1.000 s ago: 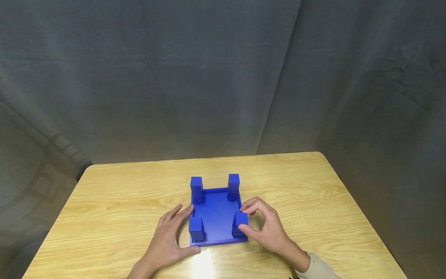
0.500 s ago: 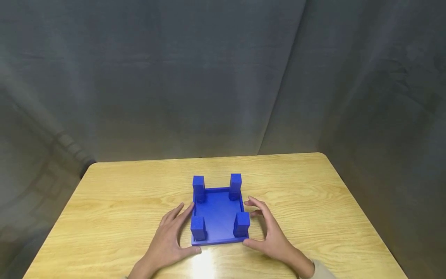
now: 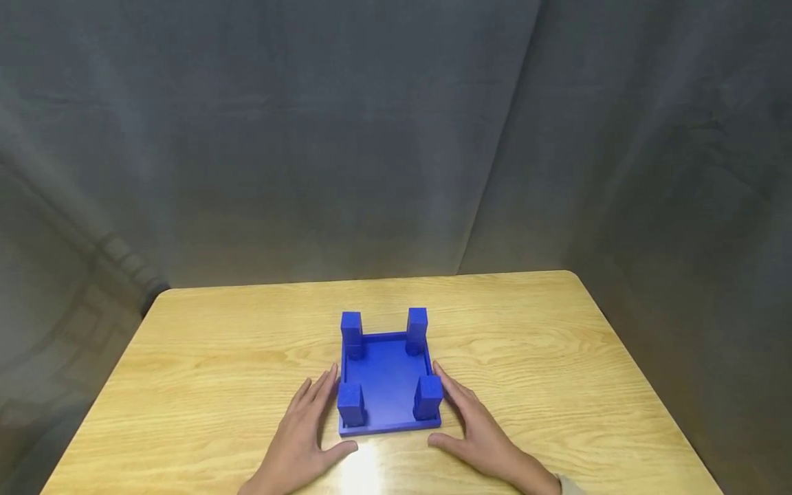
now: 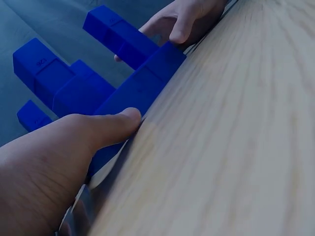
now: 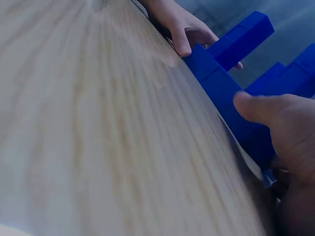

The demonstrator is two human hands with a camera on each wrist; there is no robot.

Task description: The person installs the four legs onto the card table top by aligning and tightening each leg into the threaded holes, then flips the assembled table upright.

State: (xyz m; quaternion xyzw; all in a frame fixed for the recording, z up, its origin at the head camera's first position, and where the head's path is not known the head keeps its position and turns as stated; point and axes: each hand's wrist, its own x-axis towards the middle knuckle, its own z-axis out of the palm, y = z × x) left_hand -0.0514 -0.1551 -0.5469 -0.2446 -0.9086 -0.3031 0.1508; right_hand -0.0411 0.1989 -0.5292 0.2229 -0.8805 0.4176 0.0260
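A blue square tray (image 3: pixel 386 385) with a low rim lies on the table, a blue block-like post upright at each corner. The near left post (image 3: pixel 351 405) and near right post (image 3: pixel 427 399) stand closest to me. My left hand (image 3: pixel 297 440) lies along the tray's left side, fingers extended forward and thumb by the near left corner. On the other side my right hand (image 3: pixel 479 436) mirrors it, fingertips beside the near right post and thumb just below the near edge. Neither hand curls round anything. The left wrist view shows the left thumb (image 4: pixel 118 125) overlapping the tray's wall.
The tray sits near the front middle of a light wooden table (image 3: pixel 235 344) with rounded far corners. Grey curtains (image 3: pixel 346 151) hang behind the table and along its sides.
The right fingers have left the near right post and come down beside the tray's right side, straightening out. The left fingertips have drawn back slightly from the left rim. The posts remain upright.
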